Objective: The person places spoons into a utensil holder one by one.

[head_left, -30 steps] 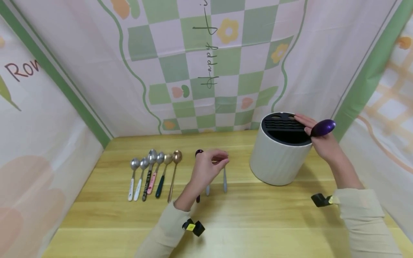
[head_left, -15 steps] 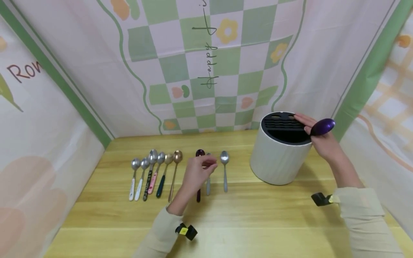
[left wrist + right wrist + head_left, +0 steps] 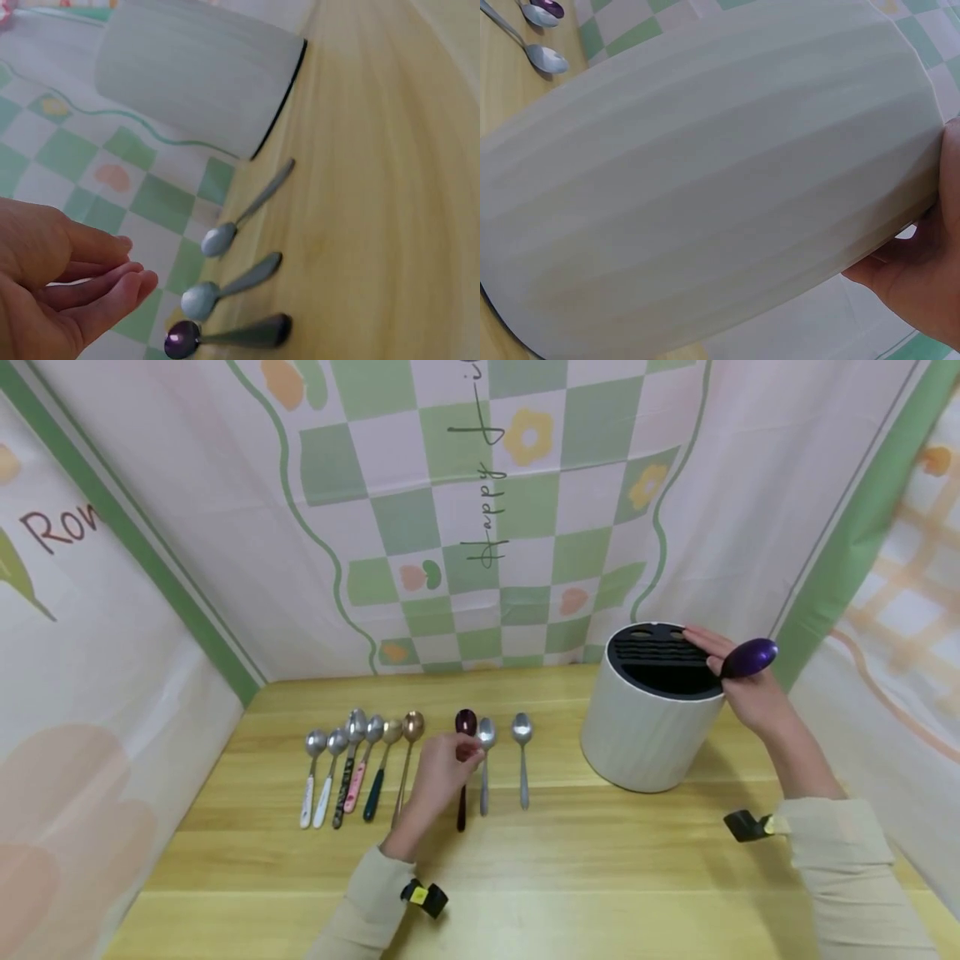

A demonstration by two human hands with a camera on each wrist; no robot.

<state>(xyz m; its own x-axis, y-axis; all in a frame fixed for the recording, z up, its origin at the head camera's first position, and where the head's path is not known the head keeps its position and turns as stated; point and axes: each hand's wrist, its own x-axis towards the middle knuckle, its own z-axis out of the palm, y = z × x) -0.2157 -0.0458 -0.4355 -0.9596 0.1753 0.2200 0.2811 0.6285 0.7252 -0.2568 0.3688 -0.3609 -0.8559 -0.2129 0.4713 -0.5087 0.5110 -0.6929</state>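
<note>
Left hand (image 3: pixel 444 768) slid farther left of the holder (image 3: pixel 648 743), empty, loosely curled, so 2 silver spoons (image 3: pixel 522 729) looked reachable; right hand (image 3: pixel 750 693) just rested on the holder.

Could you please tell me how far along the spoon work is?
Done, seemingly: one purple spoon in the holder. In hand: the right hand touches the holder; the left hand, apparently empty, hovers near the dark spoon. Remaining, if filling: nine spoons on the table.

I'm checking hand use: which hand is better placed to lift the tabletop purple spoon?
Left hand, probably: it hovers empty near the purple spoon, while the right hand touches the white container, farther off.
</note>
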